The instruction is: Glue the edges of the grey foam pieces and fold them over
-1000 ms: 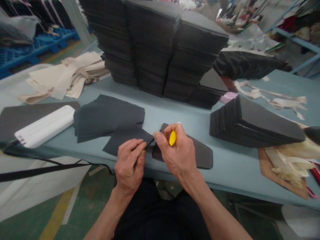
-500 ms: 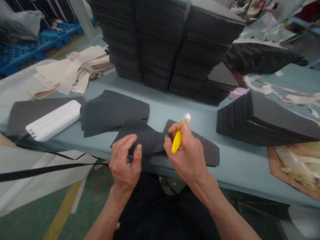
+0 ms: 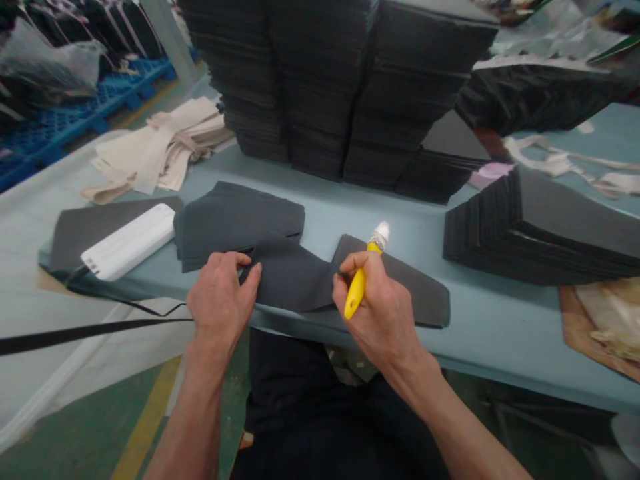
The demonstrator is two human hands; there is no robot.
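Note:
A dark grey, flat, shaped piece (image 3: 293,277) lies in front of me at the table's near edge. My left hand (image 3: 217,293) has its thumb and fingers closed on the left end of this piece. In my right hand (image 3: 383,303) is a yellow-handled brush (image 3: 356,290), its white-coated bristles pointing away from me. The right thumb and fingertips also touch the right part of the grey piece. Under that part lies another dark piece (image 3: 420,293), reaching out to the right. A low pile of similar dark pieces (image 3: 240,217) sits just behind my left hand.
Tall stacks of dark pieces (image 3: 320,87) stand at the back of the blue-green table (image 3: 500,327). Another stack (image 3: 540,227) is on the right. To the left are a white power strip (image 3: 130,243) and beige fabric strips (image 3: 160,147). A black strap (image 3: 100,337) crosses the lower left.
My left hand has moved left and closed on the left end of the grey piece. My right hand keeps the brush in nearly the same place. The view has shifted slightly.

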